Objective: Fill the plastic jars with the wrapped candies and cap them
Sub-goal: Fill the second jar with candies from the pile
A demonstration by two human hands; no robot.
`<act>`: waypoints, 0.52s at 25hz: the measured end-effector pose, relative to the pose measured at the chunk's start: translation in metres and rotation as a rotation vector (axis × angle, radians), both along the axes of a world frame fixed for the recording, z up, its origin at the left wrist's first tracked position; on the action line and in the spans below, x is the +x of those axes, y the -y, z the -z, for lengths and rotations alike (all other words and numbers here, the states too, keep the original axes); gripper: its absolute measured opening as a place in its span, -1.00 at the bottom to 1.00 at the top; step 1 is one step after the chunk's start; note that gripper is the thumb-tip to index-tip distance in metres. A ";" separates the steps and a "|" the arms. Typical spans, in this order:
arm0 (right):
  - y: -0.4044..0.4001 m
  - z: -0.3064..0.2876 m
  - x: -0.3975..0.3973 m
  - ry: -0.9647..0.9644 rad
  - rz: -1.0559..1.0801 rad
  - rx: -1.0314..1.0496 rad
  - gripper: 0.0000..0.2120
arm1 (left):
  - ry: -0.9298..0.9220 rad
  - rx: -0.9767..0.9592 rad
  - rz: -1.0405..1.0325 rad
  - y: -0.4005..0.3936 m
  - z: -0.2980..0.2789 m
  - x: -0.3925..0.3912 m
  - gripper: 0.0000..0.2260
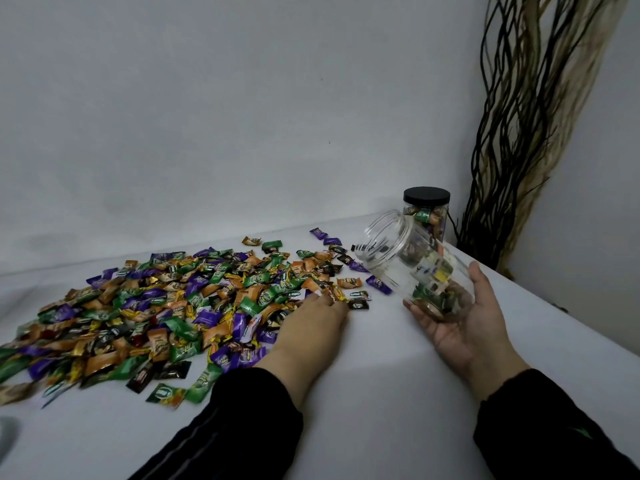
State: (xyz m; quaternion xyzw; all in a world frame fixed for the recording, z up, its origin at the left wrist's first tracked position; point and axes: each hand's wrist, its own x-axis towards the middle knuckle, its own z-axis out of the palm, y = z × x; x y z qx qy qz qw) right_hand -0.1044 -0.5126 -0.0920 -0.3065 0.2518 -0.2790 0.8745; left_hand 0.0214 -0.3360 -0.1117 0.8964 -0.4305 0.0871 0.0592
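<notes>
The right hand [464,317] cradled the open jar [408,265], clamped round its base, mouth tipped toward ten o'clock, likely to take candies. The left hand [311,323] lay flat on the candy pile [173,306], fingers hidden. At twelve o'clock stood a capped jar [426,213] on the worktop [381,393].

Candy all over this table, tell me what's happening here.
A person is filling plastic jars with wrapped candies. The right hand holds an open clear jar tilted above the table, mouth toward the candy pile, with a few candies at its bottom. The left hand lies on the edge of the pile, fingers on some candies. A second jar with a black lid, already filled and capped, stands behind near the wall. Most of the candy is spread across the white table.
</notes>
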 end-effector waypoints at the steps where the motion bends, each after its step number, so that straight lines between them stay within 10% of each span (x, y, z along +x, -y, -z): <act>1: 0.000 0.001 0.001 -0.008 0.001 -0.010 -0.38 | -0.018 -0.042 -0.017 -0.003 0.000 0.004 -0.72; 7: -0.004 0.001 0.000 -0.066 -0.044 -0.089 -0.38 | -0.190 -0.556 -0.157 -0.018 -0.011 0.010 -0.74; 13: -0.015 -0.002 0.002 -0.119 -0.120 -0.207 -0.45 | -0.800 -1.351 -0.105 -0.021 -0.050 -0.006 -0.88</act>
